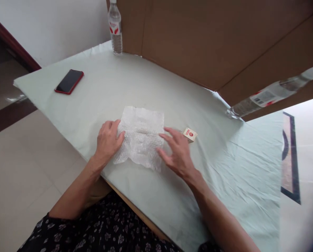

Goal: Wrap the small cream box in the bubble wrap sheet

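Observation:
A sheet of bubble wrap point(143, 134), whitish and see-through, lies spread on the cloth-covered table in front of me. At its left edge rests my left hand point(109, 138), the thumb on the sheet and the fingers loosely curved beside it; nothing is gripped. My right hand point(177, 150) is at the right edge with fingers spread, the fingertips at or just over the wrap. Just beyond the right hand sits a small cream box point(190, 134) with red print, partly hidden by that hand.
A phone in a red case point(69, 82) lies at the table's left. One water bottle point(115, 31) stands at the back, another bottle point(266, 98) at the right. Both are against a brown cardboard panel point(188, 42). The pale green tablecloth point(224, 168) is wrinkled at right.

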`<action>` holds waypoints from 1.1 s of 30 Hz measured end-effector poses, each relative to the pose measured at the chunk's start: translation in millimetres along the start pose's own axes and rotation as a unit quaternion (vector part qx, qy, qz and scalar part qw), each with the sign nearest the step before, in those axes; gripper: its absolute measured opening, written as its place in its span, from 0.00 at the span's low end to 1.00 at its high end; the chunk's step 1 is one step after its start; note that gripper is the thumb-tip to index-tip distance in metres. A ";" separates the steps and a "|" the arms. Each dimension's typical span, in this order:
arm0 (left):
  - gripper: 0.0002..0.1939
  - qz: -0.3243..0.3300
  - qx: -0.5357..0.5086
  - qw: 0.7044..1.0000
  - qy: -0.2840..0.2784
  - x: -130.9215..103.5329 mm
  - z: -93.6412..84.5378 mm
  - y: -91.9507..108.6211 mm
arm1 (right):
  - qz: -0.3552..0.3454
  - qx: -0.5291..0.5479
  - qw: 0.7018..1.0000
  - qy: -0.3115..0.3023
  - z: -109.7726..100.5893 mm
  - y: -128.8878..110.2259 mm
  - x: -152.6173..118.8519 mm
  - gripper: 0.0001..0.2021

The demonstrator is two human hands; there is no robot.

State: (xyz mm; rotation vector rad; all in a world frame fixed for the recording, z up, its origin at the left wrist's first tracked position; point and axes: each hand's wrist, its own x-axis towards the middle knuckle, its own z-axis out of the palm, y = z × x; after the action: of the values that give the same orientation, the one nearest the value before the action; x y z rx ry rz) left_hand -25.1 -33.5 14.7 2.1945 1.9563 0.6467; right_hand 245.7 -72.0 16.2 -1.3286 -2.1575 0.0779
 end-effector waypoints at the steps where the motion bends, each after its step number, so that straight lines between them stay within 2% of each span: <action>1: 0.22 0.038 -0.005 0.999 0.003 -2.9 -1.0 0.7 | -0.012 0.009 0.999 -0.046 7.6 -6.5 3.5 0.25; 3: 0.23 0.125 -0.012 0.991 -0.038 -8.8 -1.7 1.1 | -0.021 0.018 0.990 -0.139 21.2 -10.5 7.8 0.35; 5: 0.27 0.185 -0.008 0.976 -0.111 -13.7 -0.4 -1.3 | -0.022 0.017 0.977 -0.211 29.8 -6.1 8.8 0.42; 7: 0.34 0.199 -0.001 0.965 -0.171 -17.2 1.4 -6.8 | -0.028 0.017 0.968 -0.250 31.5 0.6 8.1 0.44; 9: 0.40 0.195 -0.002 0.960 -0.198 -19.3 2.4 -13.4 | -0.042 0.022 0.967 -0.252 26.5 5.6 6.6 0.42; 12: 0.42 0.189 -0.016 0.963 -0.193 -21.8 1.9 -20.3 | -0.042 0.020 0.983 -0.179 10.0 11.3 2.7 0.31; 15: 0.42 0.187 -0.028 0.967 -0.170 -25.5 2.5 -20.7 | 0.023 -0.006 0.999 -0.032 -11.1 26.5 -5.4 0.20; 18: 0.42 0.178 -0.014 0.970 -0.163 -30.0 7.5 -16.1 | 0.127 -0.040 0.989 0.067 -25.7 54.9 -17.7 0.24; 21: 0.42 0.159 0.003 0.975 -0.154 -33.0 14.3 -9.0 | 0.238 -0.028 0.969 0.061 -25.5 82.4 -29.9 0.35; 25: 0.42 0.150 0.001 0.977 -0.151 -33.7 17.2 -2.8 | 0.312 0.054 0.947 0.049 -12.2 96.7 -37.5 0.32; 29: 0.38 0.134 -0.030 0.982 -0.126 -32.5 11.9 -3.3 | 0.320 0.083 0.940 0.087 -11.6 87.8 -36.1 0.28; 33: 0.29 0.148 -0.063 0.983 -0.090 -28.0 5.7 -2.7 | 0.261 0.134 0.949 0.119 -23.7 56.8 -21.5 0.26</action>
State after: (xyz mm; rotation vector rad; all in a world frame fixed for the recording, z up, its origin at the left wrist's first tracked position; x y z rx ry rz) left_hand -27.2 -59.3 2.2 2.3916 1.4777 0.5671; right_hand 310.0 -67.5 6.1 -1.6139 -1.4932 0.3862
